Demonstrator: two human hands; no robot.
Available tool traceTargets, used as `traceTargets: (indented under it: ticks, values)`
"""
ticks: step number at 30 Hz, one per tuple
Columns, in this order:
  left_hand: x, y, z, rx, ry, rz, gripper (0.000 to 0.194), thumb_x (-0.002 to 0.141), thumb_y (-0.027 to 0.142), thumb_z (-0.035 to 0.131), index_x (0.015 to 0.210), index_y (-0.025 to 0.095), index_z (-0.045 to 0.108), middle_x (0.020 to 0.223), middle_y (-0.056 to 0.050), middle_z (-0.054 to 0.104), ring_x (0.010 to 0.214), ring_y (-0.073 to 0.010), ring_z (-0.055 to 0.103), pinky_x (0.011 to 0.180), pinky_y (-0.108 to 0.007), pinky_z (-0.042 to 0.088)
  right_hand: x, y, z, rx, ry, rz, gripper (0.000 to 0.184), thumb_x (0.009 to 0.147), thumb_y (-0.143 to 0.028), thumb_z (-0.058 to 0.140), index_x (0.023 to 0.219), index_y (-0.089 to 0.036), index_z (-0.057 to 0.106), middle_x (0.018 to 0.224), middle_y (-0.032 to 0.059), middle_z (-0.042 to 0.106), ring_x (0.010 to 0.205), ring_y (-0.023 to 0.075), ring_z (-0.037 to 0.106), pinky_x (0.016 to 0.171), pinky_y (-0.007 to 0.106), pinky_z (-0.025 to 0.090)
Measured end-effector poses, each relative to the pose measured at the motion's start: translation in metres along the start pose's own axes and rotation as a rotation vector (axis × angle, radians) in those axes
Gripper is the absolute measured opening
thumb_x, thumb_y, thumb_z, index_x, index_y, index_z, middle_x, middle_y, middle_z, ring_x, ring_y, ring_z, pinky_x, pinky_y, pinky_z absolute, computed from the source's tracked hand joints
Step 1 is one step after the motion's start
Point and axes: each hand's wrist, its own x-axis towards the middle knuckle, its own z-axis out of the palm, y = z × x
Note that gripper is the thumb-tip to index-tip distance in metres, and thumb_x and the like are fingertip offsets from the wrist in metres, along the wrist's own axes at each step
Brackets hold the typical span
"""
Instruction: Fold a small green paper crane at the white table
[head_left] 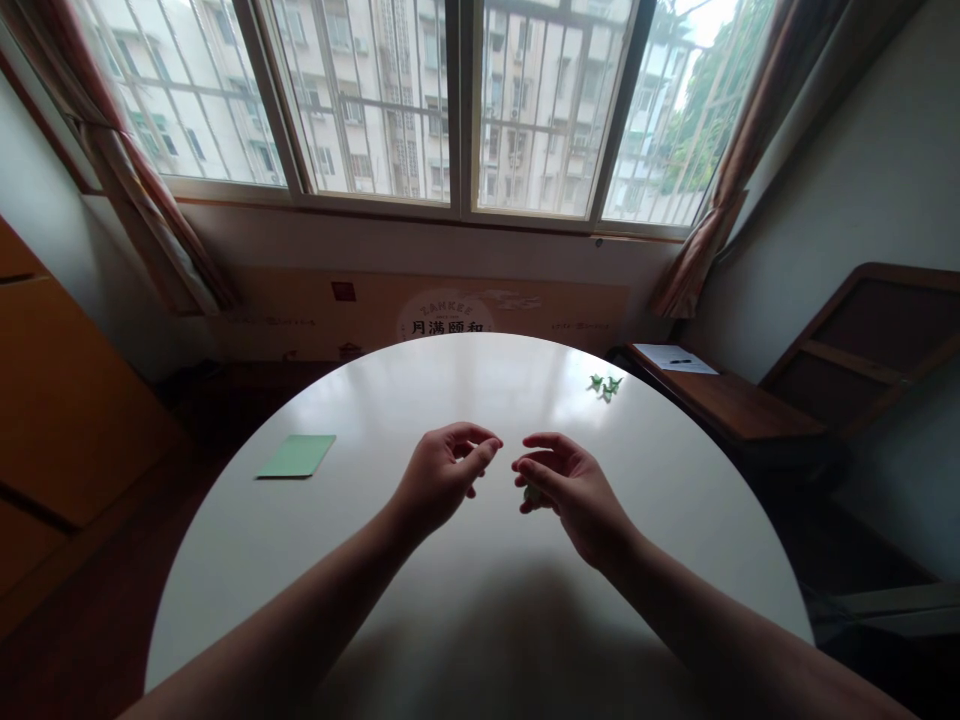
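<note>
The right hand (581,490), grip loosely curled, holds a partly hidden green object (532,494) above a white surface (675,480); the left hand (433,472) nearly pinches, contents unclear. Green paper (298,456) lies left, green shapes (607,391) farther right.

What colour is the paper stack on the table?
Pale green; the paper stack shows best in the head view.

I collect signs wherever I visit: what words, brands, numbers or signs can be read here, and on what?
"月满颐和": large dark characters on the tan panel below the window.
"ANKEE", first letter unclear: arched above them on that panel.
Too small or blurred: the panel's side lettering, the tiny line under the arched word, any marks on its red square.
White paper at right: no readable writing.
</note>
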Motion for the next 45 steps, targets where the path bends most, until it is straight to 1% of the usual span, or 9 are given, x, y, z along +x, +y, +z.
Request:
traceTargets:
  ticks: [3, 7, 11, 19, 22, 26, 34, 40, 45]
  values:
    - [0.002, -0.004, 0.0, 0.062, 0.03, 0.014, 0.028, 0.082, 0.038, 0.066, 0.088, 0.012, 0.071, 0.064, -0.001, 0.061, 0.052, -0.012, 0.054, 0.041, -0.021, 0.049, 0.001, -0.003, 0.0, 0.028, 0.014, 0.058, 0.047, 0.069, -0.037, 0.088, 0.107, -0.018, 0.066, 0.088, 0.0056, 0.072, 0.08, 0.0192, 0.065, 0.062, 0.031, 0.056]
    - [0.006, -0.01, -0.003, 0.138, 0.056, 0.021, 0.029, 0.084, 0.038, 0.063, 0.089, 0.012, 0.071, 0.065, -0.002, 0.062, 0.053, -0.0133, 0.056, 0.042, -0.022, 0.05, 0.002, -0.004, -0.001, 0.111, -0.003, 0.123, 0.043, 0.079, -0.045, 0.079, 0.11, -0.019, 0.065, 0.099, 0.0094, 0.072, 0.09, 0.0215, 0.065, 0.077, 0.038, 0.057]
    - [0.009, -0.015, -0.006, 0.205, 0.017, 0.017, 0.026, 0.084, 0.036, 0.062, 0.088, 0.013, 0.073, 0.069, -0.004, 0.067, 0.055, -0.0142, 0.057, 0.043, -0.022, 0.049, 0.002, -0.001, -0.001, 0.177, -0.033, 0.161, 0.042, 0.083, -0.047, 0.074, 0.114, -0.02, 0.064, 0.106, 0.0107, 0.071, 0.099, 0.0242, 0.065, 0.089, 0.043, 0.053]
    - [0.005, -0.017, 0.002, 0.308, -0.139, 0.048, 0.021, 0.081, 0.035, 0.069, 0.086, 0.017, 0.078, 0.079, -0.006, 0.075, 0.066, -0.0189, 0.064, 0.059, -0.027, 0.05, 0.003, 0.006, -0.001, 0.153, -0.092, 0.116, 0.054, 0.091, -0.052, 0.064, 0.138, -0.028, 0.049, 0.118, 0.0095, 0.066, 0.108, 0.0243, 0.064, 0.1, 0.045, 0.047]
    - [0.004, -0.018, 0.005, 0.328, -0.144, 0.062, 0.017, 0.08, 0.032, 0.07, 0.086, 0.018, 0.079, 0.081, -0.006, 0.075, 0.068, -0.0195, 0.065, 0.066, -0.029, 0.051, 0.003, 0.008, -0.001, 0.111, -0.135, 0.099, 0.062, 0.091, -0.054, 0.064, 0.145, -0.033, 0.042, 0.128, 0.0093, 0.061, 0.114, 0.0242, 0.063, 0.106, 0.047, 0.043]
    - [0.003, -0.019, 0.009, 0.344, -0.132, 0.102, 0.012, 0.078, 0.028, 0.071, 0.083, 0.019, 0.078, 0.084, -0.005, 0.074, 0.069, -0.0187, 0.062, 0.066, -0.029, 0.05, 0.001, 0.008, -0.001, 0.113, -0.18, 0.099, 0.069, 0.091, -0.055, 0.064, 0.151, -0.038, 0.035, 0.138, 0.0092, 0.055, 0.122, 0.0243, 0.06, 0.111, 0.047, 0.038]
    - [0.0, -0.019, 0.012, 0.317, -0.097, 0.167, 0.014, 0.08, 0.032, 0.072, 0.08, 0.019, 0.077, 0.079, -0.005, 0.069, 0.066, -0.0162, 0.057, 0.065, -0.029, 0.048, 0.0, 0.003, 0.002, 0.163, -0.188, 0.124, 0.078, 0.09, -0.055, 0.065, 0.155, -0.035, 0.026, 0.143, 0.0118, 0.051, 0.119, 0.0232, 0.062, 0.113, 0.046, 0.037]
    - [0.0, -0.019, 0.012, 0.242, -0.066, 0.152, 0.014, 0.081, 0.029, 0.07, 0.08, 0.017, 0.076, 0.078, -0.005, 0.069, 0.067, -0.0159, 0.059, 0.064, -0.028, 0.05, 0.003, 0.0, 0.0, 0.179, -0.128, 0.111, 0.064, 0.09, -0.05, 0.066, 0.147, -0.032, 0.041, 0.133, 0.011, 0.059, 0.113, 0.0246, 0.065, 0.107, 0.048, 0.042]
    - [0.003, -0.021, 0.007, 0.164, -0.032, 0.101, 0.021, 0.085, 0.033, 0.064, 0.083, 0.013, 0.07, 0.076, -0.007, 0.068, 0.065, -0.0176, 0.062, 0.046, -0.024, 0.049, 0.005, -0.003, -0.004, -0.028, -0.089, 0.037, 0.044, 0.083, -0.043, 0.075, 0.12, -0.021, 0.064, 0.114, 0.0102, 0.067, 0.104, 0.0251, 0.066, 0.092, 0.044, 0.053]
